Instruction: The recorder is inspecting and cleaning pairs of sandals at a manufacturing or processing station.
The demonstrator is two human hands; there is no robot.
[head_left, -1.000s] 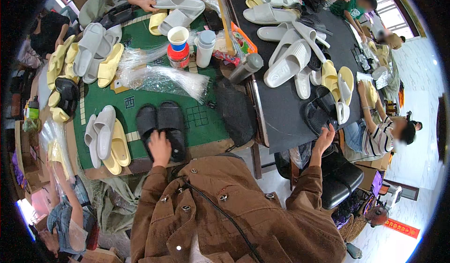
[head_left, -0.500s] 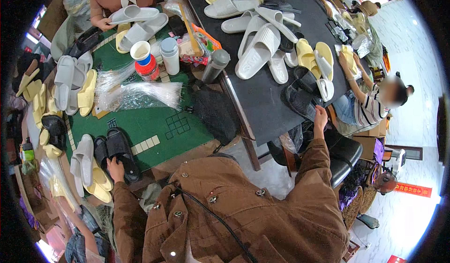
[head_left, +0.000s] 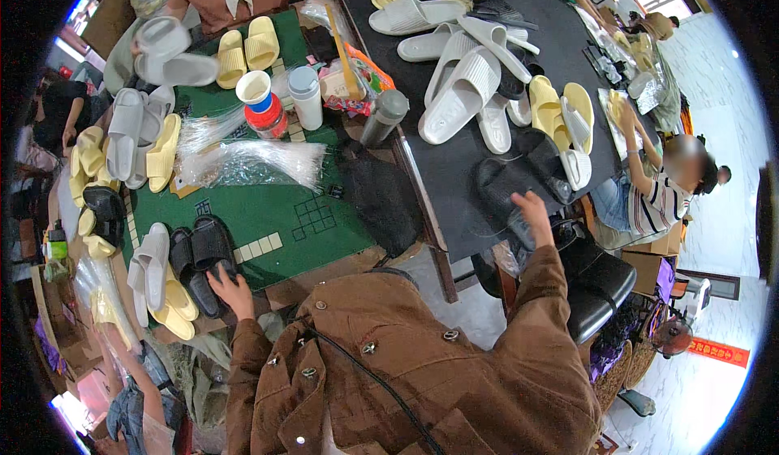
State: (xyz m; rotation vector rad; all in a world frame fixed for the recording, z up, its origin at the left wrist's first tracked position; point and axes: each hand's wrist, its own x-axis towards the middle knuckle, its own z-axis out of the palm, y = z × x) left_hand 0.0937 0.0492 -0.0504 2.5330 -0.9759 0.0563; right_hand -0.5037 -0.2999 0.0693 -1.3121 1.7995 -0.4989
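Your left hand (head_left: 235, 293) is loosely open at the heel end of the black slippers (head_left: 213, 244) on the green bench (head_left: 349, 244), beside the grey slippers (head_left: 152, 264); contact unclear. Your right hand (head_left: 533, 218) is at the blurred dark slippers (head_left: 501, 183) on the black bench (head_left: 456, 199); can't tell if it's gripping.

Black slippers (head_left: 213, 241) look matt, perhaps foam; the plastic bundle (head_left: 253, 165), glossy.
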